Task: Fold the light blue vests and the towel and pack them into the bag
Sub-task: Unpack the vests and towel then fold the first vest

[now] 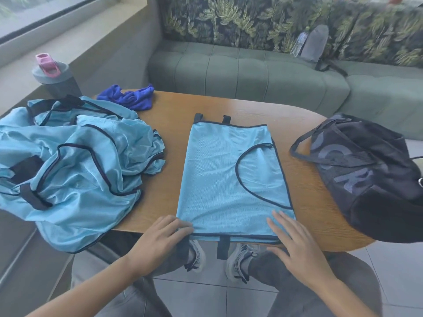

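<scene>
A light blue vest (pixel 229 175) with dark trim lies flat on the wooden table (pixel 304 186), folded into a long strip; its near hem and two dark straps hang over the table's front edge. My left hand (pixel 158 239) grips the near left corner of this vest, fingers curled over the hem. My right hand (pixel 293 243) lies flat with straight fingers on its near right corner. A crumpled heap of more light blue vests (pixel 75 165) fills the table's left side. The rumpled dark blue towel (pixel 132 98) lies at the far left. The dark bag (pixel 370 175) sits at the right.
A grey shaker bottle (pixel 55 78) with a pink cap stands behind the heap on the left. A green bench seat (pixel 251 72) runs behind the table, with a grey pouch (pixel 314 44) and a clear bottle (pixel 298 44) on it. My legs and shoes show below the table edge.
</scene>
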Tool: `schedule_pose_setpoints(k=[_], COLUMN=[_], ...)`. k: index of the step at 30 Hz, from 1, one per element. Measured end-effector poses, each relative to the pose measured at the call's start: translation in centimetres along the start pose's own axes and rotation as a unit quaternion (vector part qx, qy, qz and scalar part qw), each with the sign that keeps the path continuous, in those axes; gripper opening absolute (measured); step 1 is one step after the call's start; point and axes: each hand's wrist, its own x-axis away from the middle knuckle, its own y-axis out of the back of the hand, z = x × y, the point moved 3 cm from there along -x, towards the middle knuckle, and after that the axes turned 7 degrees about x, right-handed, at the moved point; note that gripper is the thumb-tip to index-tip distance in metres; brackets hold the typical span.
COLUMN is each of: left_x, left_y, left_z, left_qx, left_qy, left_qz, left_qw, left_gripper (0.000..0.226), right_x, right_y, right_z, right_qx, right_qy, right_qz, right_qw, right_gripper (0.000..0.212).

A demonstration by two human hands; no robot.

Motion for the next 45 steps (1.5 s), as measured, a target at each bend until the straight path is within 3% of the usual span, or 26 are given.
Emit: schedule_pose_setpoints(k=[4,7,9,12,18,20,24,29,30,33,35,45], left_x=[-0.1,-0.4,-1.1,-2.3,-4.5,-5.9,-8.7,-12.0,-12.6,-14.4,-15.4,-17.2], left_y=[1.1,2.2,3.0,4.2,5.5,6.3,7.8,7.3,7.0,5.6,4.6,1.2], left_z=[-0.2,0.2,-0.1,-1.1,-1.5,-1.6,-0.9,3.1,4.1,7.2,8.9,10.9], left_qx=[0.087,0.214,0.28,0.348,0.426,0.427,0.366,0.262,0.252,0.232,0.222,0.098], left_qy=[0.063,0.184,0.227,0.218,0.25,0.257,0.271,0.317,0.326,0.354,0.372,0.457], left_qz=[0.017,0.002,-0.014,-0.027,-0.122,-0.142,-0.186,-0.158,-0.156,-0.139,-0.123,-0.056], left_qw=[0.994,0.959,0.933,0.911,0.861,0.855,0.87,0.898,0.898,0.895,0.893,0.882], left_gripper=[0.051,0.069,0.064,0.053,0.022,0.01,0.02,0.008,0.007,0.011,0.013,0.022], right_x=[1.1,2.0,2.2,2.0,0.0,-1.1,-4.4,-10.4,-11.6,-14.9,-16.6,-19.9], right_y=[0.5,1.2,2.4,5.1,9.0,9.5,10.8,11.6,11.5,10.8,9.7,2.8], right_z=[0.5,0.3,0.0,0.6,1.5,1.4,1.4,-0.1,-0.5,-2.0,-2.8,-6.4], right_qx=[-0.015,-0.083,-0.147,-0.245,-0.28,-0.286,-0.273,-0.24,-0.233,-0.189,-0.161,-0.153], right_qy=[0.007,-0.016,-0.078,-0.176,-0.212,-0.217,-0.227,-0.229,-0.232,-0.257,-0.274,-0.33], right_qz=[-0.06,-0.112,-0.123,-0.107,-0.194,-0.215,-0.231,-0.224,-0.21,-0.135,-0.084,-0.028], right_qw=[0.998,0.99,0.978,0.947,0.916,0.908,0.906,0.916,0.921,0.938,0.944,0.931], right_gripper=[0.078,0.064,0.055,0.057,0.03,0.026,0.02,0.012,0.006,0.04,0.049,0.027])
